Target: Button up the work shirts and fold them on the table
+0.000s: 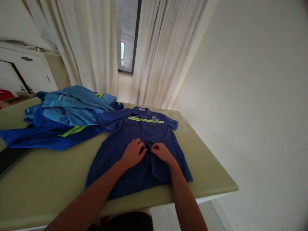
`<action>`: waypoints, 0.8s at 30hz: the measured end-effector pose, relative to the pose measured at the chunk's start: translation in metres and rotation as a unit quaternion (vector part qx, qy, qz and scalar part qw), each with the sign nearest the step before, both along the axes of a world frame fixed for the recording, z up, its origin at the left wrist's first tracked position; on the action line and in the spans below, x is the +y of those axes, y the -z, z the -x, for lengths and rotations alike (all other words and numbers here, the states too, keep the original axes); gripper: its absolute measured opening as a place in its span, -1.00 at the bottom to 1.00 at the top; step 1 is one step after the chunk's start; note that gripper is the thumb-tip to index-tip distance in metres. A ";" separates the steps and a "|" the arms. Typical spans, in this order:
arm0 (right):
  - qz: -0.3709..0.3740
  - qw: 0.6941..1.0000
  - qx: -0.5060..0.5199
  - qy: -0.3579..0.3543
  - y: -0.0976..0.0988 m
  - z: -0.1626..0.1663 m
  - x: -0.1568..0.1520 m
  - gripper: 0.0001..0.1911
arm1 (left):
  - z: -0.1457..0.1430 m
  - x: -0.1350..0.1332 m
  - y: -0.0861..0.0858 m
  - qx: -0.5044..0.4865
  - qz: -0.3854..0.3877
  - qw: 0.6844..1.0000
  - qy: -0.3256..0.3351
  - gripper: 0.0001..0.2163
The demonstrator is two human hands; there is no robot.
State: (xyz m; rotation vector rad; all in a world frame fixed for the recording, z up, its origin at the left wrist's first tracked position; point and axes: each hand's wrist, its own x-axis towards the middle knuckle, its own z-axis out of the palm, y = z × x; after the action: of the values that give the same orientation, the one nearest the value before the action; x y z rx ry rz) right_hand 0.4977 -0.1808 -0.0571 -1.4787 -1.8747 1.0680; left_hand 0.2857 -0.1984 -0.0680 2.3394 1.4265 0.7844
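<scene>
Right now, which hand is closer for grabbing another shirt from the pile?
Probably the left hand: the pile of blue clothes lies to its left on the table, while the right hand rests farther away, on the dark blue shirt.

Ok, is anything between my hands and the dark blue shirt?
Nothing visible. The left hand and right hand rest directly on the dark blue shirt, at its front; the blue clothes pile lies farther left.

Cream curtains (91,48) flank a window (126,35) beside a pale wall (252,96).
</scene>
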 end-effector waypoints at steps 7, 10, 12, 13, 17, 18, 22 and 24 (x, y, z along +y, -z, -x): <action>0.079 0.991 0.103 -0.032 -0.002 -0.006 0.001 -0.74 | 0.001 0.003 -0.005 0.015 0.057 0.986 0.157 -0.95; 0.088 0.990 0.104 -0.033 -0.005 -0.008 0.001 -0.74 | 0.002 0.004 -0.007 0.007 0.052 0.984 0.168 -0.95; 0.089 0.989 0.110 -0.042 -0.007 -0.008 0.000 -0.76 | 0.004 0.002 -0.008 0.007 0.042 0.986 0.162 -0.94; 0.090 0.988 0.116 -0.049 -0.008 -0.008 -0.001 -0.77 | 0.004 0.001 -0.008 0.010 0.036 0.987 0.158 -0.94; 0.098 0.980 0.161 -0.068 -0.010 -0.007 -0.003 -0.76 | 0.005 0.000 -0.010 0.023 0.015 0.989 0.148 -0.92; 0.099 0.978 0.171 -0.069 -0.009 -0.006 -0.003 -0.75 | 0.004 0.000 -0.009 0.020 0.016 0.989 0.146 -0.92; 0.083 0.978 0.179 -0.070 -0.006 -0.005 -0.001 -0.67 | 0.003 0.000 -0.007 0.001 0.008 0.989 0.146 -0.83; 0.072 0.979 0.175 -0.074 -0.005 -0.005 0.000 -0.64 | 0.003 0.000 -0.007 0.005 -0.009 0.990 0.144 -0.81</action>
State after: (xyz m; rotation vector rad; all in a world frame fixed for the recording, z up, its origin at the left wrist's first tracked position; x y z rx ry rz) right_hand 0.5024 -0.1811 -0.0526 -1.1449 -1.7028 1.4565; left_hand 0.2827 -0.1983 -0.0613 2.4879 1.0542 0.7070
